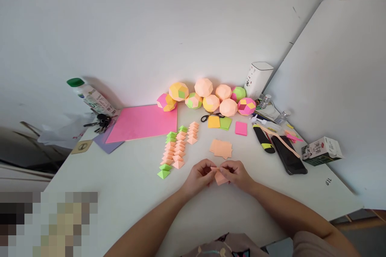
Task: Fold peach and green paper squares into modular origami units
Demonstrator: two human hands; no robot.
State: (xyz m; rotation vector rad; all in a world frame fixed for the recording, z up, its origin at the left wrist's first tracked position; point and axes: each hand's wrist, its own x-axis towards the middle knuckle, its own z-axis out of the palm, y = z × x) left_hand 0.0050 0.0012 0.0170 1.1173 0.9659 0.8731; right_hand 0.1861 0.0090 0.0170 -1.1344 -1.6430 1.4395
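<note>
Pinching a peach paper [221, 178], both hands [202, 174] [237, 172] work with bare table [193, 213] between them and the body.

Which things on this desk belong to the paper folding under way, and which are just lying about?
Seemingly in the job:
- peach piece, held by left hand and right hand
- peach squares
- folded pieces
- paper balls

Apparently just lying about:
- phone
- carton
- keys
- green-capped bottle

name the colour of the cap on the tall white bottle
The cap is green, showing best in the head view.
</note>
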